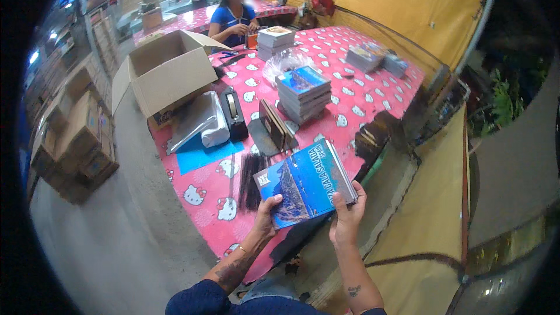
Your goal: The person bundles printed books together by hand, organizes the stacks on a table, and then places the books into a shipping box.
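Observation:
A thin stack of blue picture prints point(309, 184), its top sheet showing a sea-and-rock photo with lettering, is held tilted above the near end of the table. My left hand point(267, 214) grips its lower left edge, thumb on top. At the right edge, my right hand point(349, 210) closes round the layered side, thumb on the face. Just beyond stands a taller pile of similar prints point(303, 93). Between them, a bookend-like upright holder point(274, 127) has brown boards leaning in it. Whether the held pieces are cards or booklets I cannot tell.
A pink patterned cloth covers the table point(227, 198). An open cardboard box point(166, 70), a black tape dispenser point(234, 114) and a plastic-wrapped white bundle point(210, 125) sit left. More piles point(366, 56) lie farther back. A person in blue point(233, 17) works across the table; cartons point(79, 140) stand left.

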`<state>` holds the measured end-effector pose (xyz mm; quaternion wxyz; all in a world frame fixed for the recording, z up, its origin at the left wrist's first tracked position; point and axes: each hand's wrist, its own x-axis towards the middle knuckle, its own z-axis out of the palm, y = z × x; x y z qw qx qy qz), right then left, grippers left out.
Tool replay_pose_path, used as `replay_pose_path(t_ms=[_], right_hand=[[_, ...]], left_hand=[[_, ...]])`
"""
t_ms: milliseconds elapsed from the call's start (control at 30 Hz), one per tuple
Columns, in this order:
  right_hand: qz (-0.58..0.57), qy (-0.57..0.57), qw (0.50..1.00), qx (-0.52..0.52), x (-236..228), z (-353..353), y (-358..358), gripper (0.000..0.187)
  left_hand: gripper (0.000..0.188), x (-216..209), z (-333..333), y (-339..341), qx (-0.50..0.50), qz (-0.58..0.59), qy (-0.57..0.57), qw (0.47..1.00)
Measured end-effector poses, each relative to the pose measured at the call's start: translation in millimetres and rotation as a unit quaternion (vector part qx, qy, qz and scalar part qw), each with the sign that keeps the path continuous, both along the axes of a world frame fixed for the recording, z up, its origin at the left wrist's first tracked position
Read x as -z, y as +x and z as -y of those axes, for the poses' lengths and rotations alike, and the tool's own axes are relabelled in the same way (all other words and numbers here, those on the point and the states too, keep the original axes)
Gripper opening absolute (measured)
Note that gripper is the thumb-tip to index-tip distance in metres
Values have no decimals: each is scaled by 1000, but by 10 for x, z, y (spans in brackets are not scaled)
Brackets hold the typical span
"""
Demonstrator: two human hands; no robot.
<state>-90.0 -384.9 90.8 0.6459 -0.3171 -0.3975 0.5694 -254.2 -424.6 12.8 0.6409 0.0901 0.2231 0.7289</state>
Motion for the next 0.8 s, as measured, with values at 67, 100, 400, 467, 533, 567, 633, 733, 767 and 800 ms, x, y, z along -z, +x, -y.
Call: replay_pose_path(t_ms=[67,100,400,467,533,567,633,733,767,800], right_hand=[[12,-6,999,-45,-21,-376,66,61],[21,-16,997,-66,-77,-559,99,62],[-33,-50,973,-222,-306,-1994,152,52],[-45,-60,964,-254,-411,-2359,101,48],[-31,-60,957,-281,-478,-2764,46,40],[-20,-70,954,-291,-496,-2996,22,38],[-22,-64,945,-321,-541,-3453,-54,34],[-18,-59,928,-369,-526,-4103,-222,28],[8,-74,925,-374,-474,-4350,-298,28],[34,-94,919,-382,-466,-4516,-350,28]], left_hand=[[51,-125,-291,10,-39,-36,-14,998],[51,-204,-411,1,-58,-55,-25,997],[45,-980,-1326,-15,-136,-162,-51,976],[44,-1252,-1602,24,-171,-186,-28,967],[42,-1359,-1918,-55,-176,-215,-45,960],[40,-1332,-2135,-121,-199,-222,-38,954],[37,-1440,-2522,-170,-207,-219,-33,953],[33,-1447,-3095,-389,-216,-257,-68,940],[34,-1424,-3291,-486,-211,-258,-59,941],[33,-1445,-3419,-528,-212,-257,-70,940]])
